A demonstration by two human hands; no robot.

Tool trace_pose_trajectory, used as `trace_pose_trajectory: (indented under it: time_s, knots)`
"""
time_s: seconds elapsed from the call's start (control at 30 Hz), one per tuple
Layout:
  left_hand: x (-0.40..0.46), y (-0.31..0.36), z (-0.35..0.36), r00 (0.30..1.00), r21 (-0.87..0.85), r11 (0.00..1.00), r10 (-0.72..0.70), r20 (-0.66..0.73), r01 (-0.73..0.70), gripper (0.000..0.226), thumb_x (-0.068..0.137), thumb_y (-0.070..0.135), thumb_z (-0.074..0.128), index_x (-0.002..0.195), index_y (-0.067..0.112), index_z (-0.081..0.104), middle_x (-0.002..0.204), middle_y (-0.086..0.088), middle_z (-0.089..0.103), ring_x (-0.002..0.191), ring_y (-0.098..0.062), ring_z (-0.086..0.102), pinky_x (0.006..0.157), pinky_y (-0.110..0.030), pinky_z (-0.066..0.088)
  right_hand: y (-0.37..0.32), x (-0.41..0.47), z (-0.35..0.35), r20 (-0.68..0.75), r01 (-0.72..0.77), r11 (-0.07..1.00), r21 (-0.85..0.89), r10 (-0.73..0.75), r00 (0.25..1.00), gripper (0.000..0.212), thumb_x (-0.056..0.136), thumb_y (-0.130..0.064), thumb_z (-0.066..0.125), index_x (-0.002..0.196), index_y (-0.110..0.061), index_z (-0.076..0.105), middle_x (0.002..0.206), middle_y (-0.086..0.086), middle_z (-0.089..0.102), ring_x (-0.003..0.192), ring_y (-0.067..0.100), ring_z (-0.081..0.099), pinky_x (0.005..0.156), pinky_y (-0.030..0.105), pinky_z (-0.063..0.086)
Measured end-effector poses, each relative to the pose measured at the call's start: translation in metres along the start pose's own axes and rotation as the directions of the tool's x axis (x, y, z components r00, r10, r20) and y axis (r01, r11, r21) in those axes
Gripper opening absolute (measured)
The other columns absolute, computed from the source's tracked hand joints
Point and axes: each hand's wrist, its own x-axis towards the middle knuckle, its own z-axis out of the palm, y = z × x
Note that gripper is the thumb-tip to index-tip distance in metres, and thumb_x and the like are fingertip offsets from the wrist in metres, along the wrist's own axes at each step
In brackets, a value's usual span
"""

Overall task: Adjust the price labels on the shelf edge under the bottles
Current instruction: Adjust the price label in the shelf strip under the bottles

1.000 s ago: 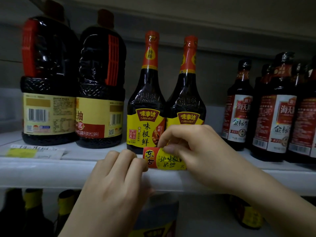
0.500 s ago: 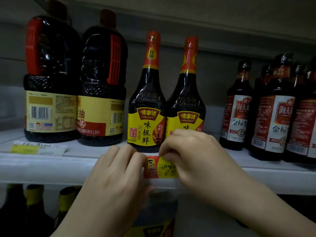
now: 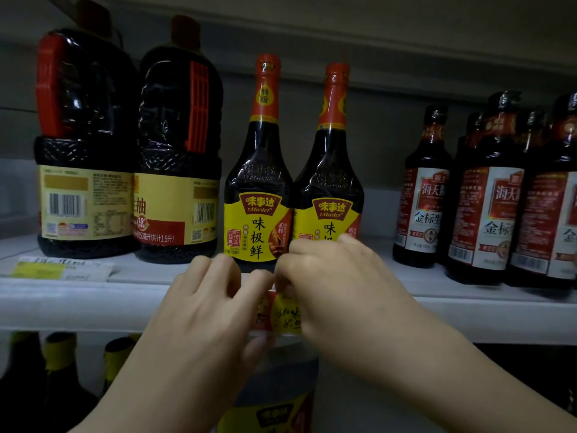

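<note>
A red and yellow handwritten price label (image 3: 281, 314) lies against the white shelf edge (image 3: 78, 306), below two tall dark sauce bottles (image 3: 259, 195) with yellow labels. My left hand (image 3: 206, 310) grips the label's left end, thumb underneath. My right hand (image 3: 337, 289) pinches its right end from above and hides most of that side. Both hands nearly meet over the label, so only its middle shows. A second label (image 3: 59, 270), yellow and white, lies flat on the shelf top at the left, untouched.
Two large dark jugs (image 3: 131, 151) stand at the left of the shelf. Several smaller bottles with red and white labels (image 3: 487, 201) stand at the right. Below the shelf are dark bottles with yellow caps (image 3: 59, 354) and a container with a yellow label (image 3: 274, 410).
Both hands have lowered the label from the shelf's top lip onto its front face. The hands have closed in toward each other and cover more of the label.
</note>
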Motion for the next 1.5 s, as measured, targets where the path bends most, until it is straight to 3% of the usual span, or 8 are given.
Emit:
trace_pose_trajectory:
  time_s: [0.1, 0.33, 0.53, 0.8, 1.0, 1.17, 1.3, 1.5]
  knots:
    - [0.0, 0.0, 0.0, 1.0, 0.003, 1.0, 0.019, -0.01, -0.019, 0.067, 0.054, 0.037, 0.083, 0.112, 0.023, 0.052, 0.082, -0.002, 0.045, 0.072, -0.026, 0.044, 0.054, -0.043, 0.046, -0.002, 0.002, -0.001, -0.008, 0.004, 1.0, -0.014, -0.004, 1.0, 0.016, 0.081, -0.017, 0.064, 0.096, -0.025, 0.064, 0.092, -0.004, 0.057, 0.086, 0.024, 0.053, 0.07, 0.037, 0.027]
    - [-0.001, 0.001, 0.0, 1.0, 0.022, 1.0, -0.007, 0.02, 0.006, 0.059, 0.045, 0.032, 0.092, 0.093, 0.018, 0.062, 0.081, -0.004, 0.046, 0.071, -0.027, 0.044, 0.052, -0.043, 0.045, 0.002, -0.004, 0.0, -0.016, -0.012, 0.998, 0.056, 0.013, 1.0, 0.009, 0.088, -0.021, 0.061, 0.095, -0.028, 0.062, 0.092, -0.007, 0.059, 0.087, 0.021, 0.054, 0.071, 0.035, 0.028]
    - [-0.001, 0.0, 0.002, 1.0, 0.02, 1.0, 0.002, 0.024, -0.002, 0.058, 0.046, 0.041, 0.09, 0.093, 0.02, 0.061, 0.083, -0.002, 0.048, 0.072, -0.025, 0.046, 0.053, -0.039, 0.046, 0.01, -0.015, 0.007, -0.079, -0.035, 0.992, 0.122, 0.045, 0.996, 0.008, 0.092, -0.031, 0.05, 0.091, -0.032, 0.058, 0.086, -0.011, 0.059, 0.082, 0.014, 0.052, 0.073, 0.034, 0.037]
    - [-0.009, -0.003, -0.003, 1.0, -0.035, 0.999, -0.008, 0.029, 0.009, 0.052, 0.059, 0.041, 0.086, 0.101, 0.023, 0.063, 0.092, -0.001, 0.053, 0.078, -0.024, 0.052, 0.059, -0.039, 0.049, 0.013, -0.015, 0.014, -0.135, -0.06, 0.98, 0.191, 0.087, 0.987, 0.017, 0.091, -0.042, 0.05, 0.084, -0.032, 0.062, 0.085, -0.013, 0.05, 0.074, 0.007, 0.046, 0.062, 0.018, 0.031]
    - [-0.029, -0.046, -0.028, 0.999, 0.055, 0.998, -0.013, -0.052, 0.016, 0.048, 0.074, 0.054, 0.055, 0.114, 0.027, 0.058, 0.108, 0.002, 0.053, 0.096, -0.02, 0.048, 0.075, -0.036, 0.041, 0.0, 0.009, 0.013, -0.236, 0.013, 0.943, 0.332, 0.069, 0.969, 0.011, 0.092, -0.037, 0.057, 0.087, -0.029, 0.062, 0.084, -0.011, 0.052, 0.081, 0.011, 0.052, 0.067, 0.037, 0.047]
    - [-0.047, -0.11, -0.068, 0.986, 0.167, 0.975, -0.159, 0.046, 0.15, 0.061, 0.069, 0.066, 0.066, 0.115, 0.028, 0.053, 0.109, 0.006, 0.045, 0.095, -0.014, 0.037, 0.072, -0.037, 0.038, -0.033, 0.048, 0.018, -0.259, 0.108, 0.91, 0.4, -0.001, 0.966, 0.003, 0.091, -0.028, 0.06, 0.089, -0.027, 0.062, 0.087, -0.009, 0.055, 0.088, 0.017, 0.051, 0.074, 0.041, 0.048]
    - [-0.055, -0.141, -0.095, 0.96, 0.2, 0.955, -0.249, 0.127, 0.221, 0.059, 0.06, 0.062, 0.075, 0.103, 0.033, 0.049, 0.099, 0.01, 0.042, 0.087, -0.015, 0.037, 0.066, -0.037, 0.039, -0.065, 0.088, 0.028, -0.198, 0.13, 0.871, 0.475, -0.038, 0.979, 0.007, 0.094, -0.025, 0.058, 0.094, -0.028, 0.065, 0.091, -0.009, 0.062, 0.088, 0.016, 0.057, 0.076, 0.042, 0.051]
    - [-0.065, -0.149, -0.092, 0.94, 0.196, 0.952, -0.273, 0.207, 0.234, 0.046, 0.07, 0.061, 0.066, 0.104, 0.037, 0.046, 0.103, 0.016, 0.043, 0.095, -0.012, 0.039, 0.078, -0.032, 0.044, -0.099, 0.144, 0.039, 0.002, 0.063, 0.87, 0.489, -0.073, 0.997, 0.01, 0.096, -0.026, 0.058, 0.095, -0.025, 0.068, 0.094, -0.003, 0.066, 0.088, 0.021, 0.06, 0.078, 0.044, 0.054]
